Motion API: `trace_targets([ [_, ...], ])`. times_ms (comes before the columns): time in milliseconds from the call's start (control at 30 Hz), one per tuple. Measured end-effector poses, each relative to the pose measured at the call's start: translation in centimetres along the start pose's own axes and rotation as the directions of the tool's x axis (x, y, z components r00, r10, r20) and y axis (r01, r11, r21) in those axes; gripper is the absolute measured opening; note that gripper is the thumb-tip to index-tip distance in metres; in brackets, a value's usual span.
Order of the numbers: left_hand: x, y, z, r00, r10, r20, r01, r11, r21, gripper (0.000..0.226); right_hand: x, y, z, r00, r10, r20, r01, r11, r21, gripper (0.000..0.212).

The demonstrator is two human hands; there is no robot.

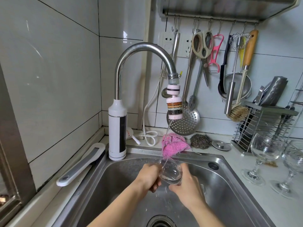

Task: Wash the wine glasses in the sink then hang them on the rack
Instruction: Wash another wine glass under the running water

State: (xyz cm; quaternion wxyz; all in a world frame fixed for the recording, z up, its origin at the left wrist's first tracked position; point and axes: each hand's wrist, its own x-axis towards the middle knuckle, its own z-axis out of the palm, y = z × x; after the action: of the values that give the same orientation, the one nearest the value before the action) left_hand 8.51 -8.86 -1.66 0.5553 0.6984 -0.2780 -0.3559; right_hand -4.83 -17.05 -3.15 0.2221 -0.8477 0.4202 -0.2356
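A clear wine glass [170, 172] is held over the steel sink [229, 185], its bowl tilted up to the left under a thin stream of water from the tap filter [174, 108]. My left hand [150, 176] curls round the glass from the left. From the right, my right hand [186, 185] grips its lower part. The stem and foot are hidden by the hands. Two more wine glasses [266, 149] [293, 159] stand upright on the counter at the right.
A pink cloth [173, 145] and a steel scourer [200, 141] lie behind the sink. Hooks on a rail [211, 18] carry scissors, a skimmer, a whisk and a brush. A knife rack [262, 125] stands at the back right. The drain [161, 222] is at the bottom.
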Motion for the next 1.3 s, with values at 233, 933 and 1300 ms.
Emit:
trace_targets([
  [233, -0.3, 0.4, 0.0, 0.998, -0.037, 0.04, 0.041, 0.996, -0.083, 0.042, 0.1, -0.2, 0.1, 0.999, 0.033, 0.018, -0.034, 0.998, 0.043, 0.047],
  [933, -0.3, 0.2, 1.2, 0.859, 0.021, -0.512, -0.137, 0.972, -0.19, 0.073, -1.9, -3.0, 0.6, 0.838, -0.075, 0.541, -0.229, 0.852, 0.472, 0.023],
  [1300, -0.5, -0.7, 2.2, 0.922, 0.288, -0.258, -0.269, 0.957, 0.105, 0.059, -1.6, -2.9, 2.3, 0.895, 0.033, 0.446, -0.298, 0.788, 0.539, 0.023],
])
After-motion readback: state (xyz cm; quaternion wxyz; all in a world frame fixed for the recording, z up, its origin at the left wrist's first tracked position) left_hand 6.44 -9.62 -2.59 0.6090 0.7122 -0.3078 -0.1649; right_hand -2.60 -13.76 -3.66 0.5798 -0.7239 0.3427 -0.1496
